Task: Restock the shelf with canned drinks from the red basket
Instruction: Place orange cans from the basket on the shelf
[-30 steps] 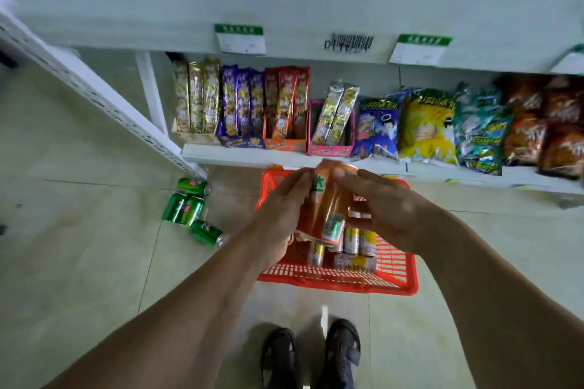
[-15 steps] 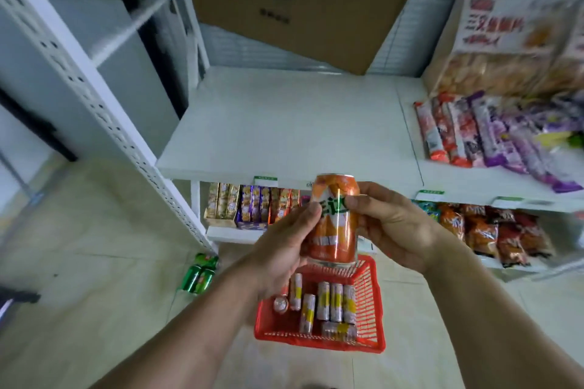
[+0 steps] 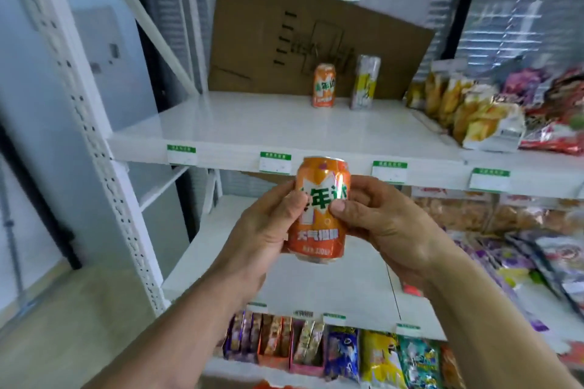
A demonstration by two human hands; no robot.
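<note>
I hold an orange drink can [image 3: 319,215] upright between both hands, in front of the edge of a white shelf [image 3: 252,126]. My left hand [image 3: 265,227] grips its left side and my right hand [image 3: 379,221] grips its right side. At the back of that shelf stand another orange can [image 3: 324,85] and a taller silver and yellow can [image 3: 365,82]. Only a sliver of the red basket [image 3: 268,385] shows at the bottom edge.
A brown cardboard sheet [image 3: 284,35] leans against the back of the shelf. Snack bags [image 3: 474,114] fill the shelf's right part. Packets [image 3: 347,354] line the lowest shelf. A white perforated upright [image 3: 104,167] stands at the left.
The can has come up out of the basket to shelf height, and my view has tilted up from the floor to the upper shelves. Both hands keep hold of it.
</note>
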